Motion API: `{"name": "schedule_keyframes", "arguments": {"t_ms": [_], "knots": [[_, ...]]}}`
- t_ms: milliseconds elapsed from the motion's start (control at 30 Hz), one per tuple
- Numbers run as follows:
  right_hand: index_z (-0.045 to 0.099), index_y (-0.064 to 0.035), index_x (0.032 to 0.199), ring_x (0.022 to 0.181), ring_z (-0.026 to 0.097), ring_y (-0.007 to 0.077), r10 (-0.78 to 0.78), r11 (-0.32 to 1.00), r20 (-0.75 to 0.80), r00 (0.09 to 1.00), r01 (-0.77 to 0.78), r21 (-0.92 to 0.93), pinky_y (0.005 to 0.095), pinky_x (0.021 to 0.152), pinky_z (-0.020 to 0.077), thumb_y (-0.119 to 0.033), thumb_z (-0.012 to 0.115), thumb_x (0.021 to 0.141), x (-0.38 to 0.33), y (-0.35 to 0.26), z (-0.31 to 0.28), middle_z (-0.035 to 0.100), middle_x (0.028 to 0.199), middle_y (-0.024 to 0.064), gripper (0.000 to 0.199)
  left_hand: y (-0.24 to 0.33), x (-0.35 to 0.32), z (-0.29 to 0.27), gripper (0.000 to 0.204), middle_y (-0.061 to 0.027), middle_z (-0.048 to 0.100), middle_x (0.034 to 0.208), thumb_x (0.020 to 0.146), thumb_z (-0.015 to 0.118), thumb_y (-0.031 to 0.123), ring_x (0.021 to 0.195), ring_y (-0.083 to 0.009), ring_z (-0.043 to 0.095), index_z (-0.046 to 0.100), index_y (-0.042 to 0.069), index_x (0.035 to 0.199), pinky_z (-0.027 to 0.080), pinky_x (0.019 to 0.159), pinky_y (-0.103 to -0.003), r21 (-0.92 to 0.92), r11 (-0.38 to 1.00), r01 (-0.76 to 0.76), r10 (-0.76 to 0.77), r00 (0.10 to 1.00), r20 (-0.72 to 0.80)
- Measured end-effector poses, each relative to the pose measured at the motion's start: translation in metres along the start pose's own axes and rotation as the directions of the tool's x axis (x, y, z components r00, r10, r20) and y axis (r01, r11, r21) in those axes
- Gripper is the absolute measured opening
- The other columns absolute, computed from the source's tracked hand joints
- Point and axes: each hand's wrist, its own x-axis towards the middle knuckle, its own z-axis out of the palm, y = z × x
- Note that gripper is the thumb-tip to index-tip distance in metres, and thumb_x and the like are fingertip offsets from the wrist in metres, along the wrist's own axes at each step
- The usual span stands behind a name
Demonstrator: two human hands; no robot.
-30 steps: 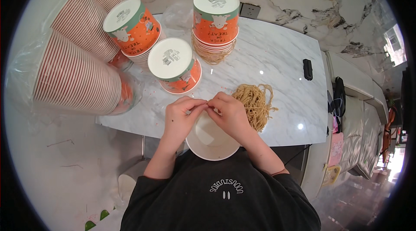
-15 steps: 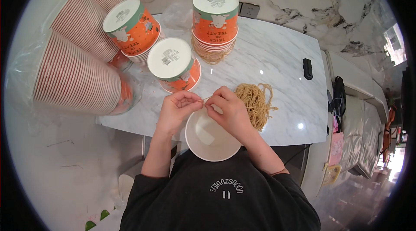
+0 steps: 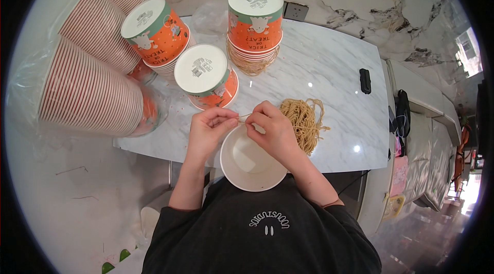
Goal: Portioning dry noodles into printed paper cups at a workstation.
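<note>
Head view. Relative to the frame one second earlier, the left hand has drawn slightly away from the right hand, exposing a short tan strand between them. Both hands are narrowed to fingertip pinches, each gripping this strand. The open cup, pale inside, lies below the fingertips, between the hands and the dark shirt; whether the strand is fastened to it cannot be told. Just to the right of the right hand lies a loose bundle of tan cord. Ahead of the left hand stands an inverted orange cup; farther ahead of both hands is an inverted stack with cord loops about its lower rims. Progress, as judged: the stacked cups appear finished, work on the strand remains incomplete, and much cord in the bundle is unused.
</note>
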Motion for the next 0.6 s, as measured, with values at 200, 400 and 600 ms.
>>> {"name": "schedule_keyframes", "arguments": {"t_ms": [200, 400, 600], "knots": [[0.07, -0.004, 0.088, 0.084, 0.067, 0.0272, -0.035, 0.999, -0.017, 0.999, 0.035, 0.02, 0.0366, 0.072, 0.0551, -0.004, 0.077, 0.078, 0.001, -0.003, 0.004, 0.062, 0.094, 0.0082, 0.013, -0.008, -0.002, 0.001, 0.013, -0.0096, 0.074, 0.098, 0.089, 0.071, -0.007, 0.087, -0.0139, 0.071, 0.07, -0.002, 0.101, 0.058, 0.08, -0.026, -0.304, 0.952, 0.039, -0.041, 0.999, 0.0], [0.067, -0.0051, 0.085, 0.081, 0.066, 0.028, -0.062, 0.998, -0.027, 0.998, 0.063, 0.024, 0.0384, 0.067, 0.0547, -0.007, 0.075, 0.079, 0.003, 0.001, 0.006, 0.06, 0.093, 0.0079, 0.011, -0.018, 0.0, -0.001, 0.014, -0.0101, 0.073, 0.101, 0.091, 0.07, -0.004, 0.088, -0.0163, 0.071, 0.068, 0.001, 0.104, 0.058, 0.081, -0.028, -0.572, 0.801, 0.175, -0.186, 0.982, 0.041], [0.071, -0.0061, 0.096, 0.071, 0.062, 0.0206, 0.167, 0.964, 0.015, 0.986, -0.166, 0.209, 0.0329, 0.063, 0.0517, -0.01, 0.077, 0.084, 0.002, -0.004, -0.001, 0.061, 0.092, 0.0059, 0.014, -0.001, 0.006, -0.004, 0.029, -0.0086, 0.073, 0.107, 0.094, 0.068, 0.0, 0.093, -0.0141, 0.07, 0.064, 0.004, 0.123, 0.056, 0.082, -0.026, -0.394, 0.896, 0.205, -0.217, 0.976, 0.015]]}}
